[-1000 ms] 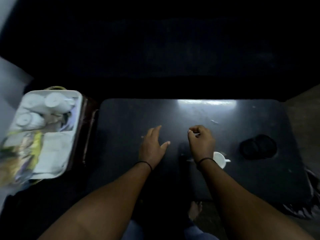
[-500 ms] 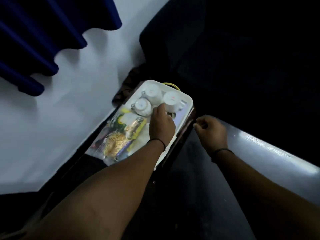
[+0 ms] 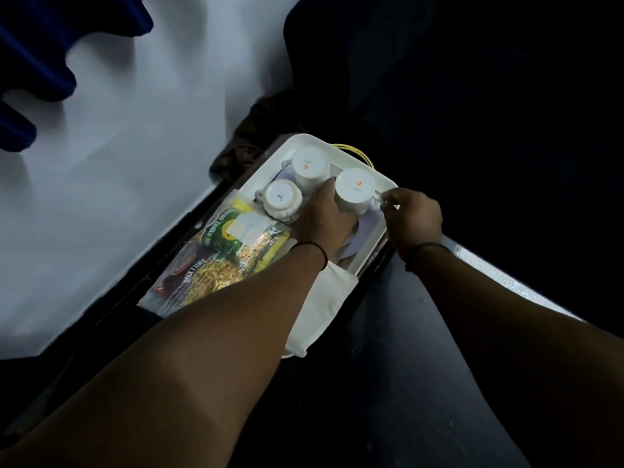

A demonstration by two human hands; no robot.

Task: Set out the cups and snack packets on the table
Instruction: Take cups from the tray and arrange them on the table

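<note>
Three white cups stand upside down at the far end of a white tray: one at the back, a ribbed one on the left, and one on the right. My left hand wraps against the near side of the right cup. My right hand pinches that cup's handle at the tray's right rim. A green and yellow snack packet and a darker mixture packet lie in the tray's near half, partly under my left forearm.
A white folded cloth hangs over the tray's near right edge. The dark table lies to the right of the tray, with a lit edge. A pale wall is at left and a yellow cord behind the tray.
The view swung from the table to the tray at the left. My left hand settled against the right cup. My right hand crossed from the table edge to that cup's handle.
</note>
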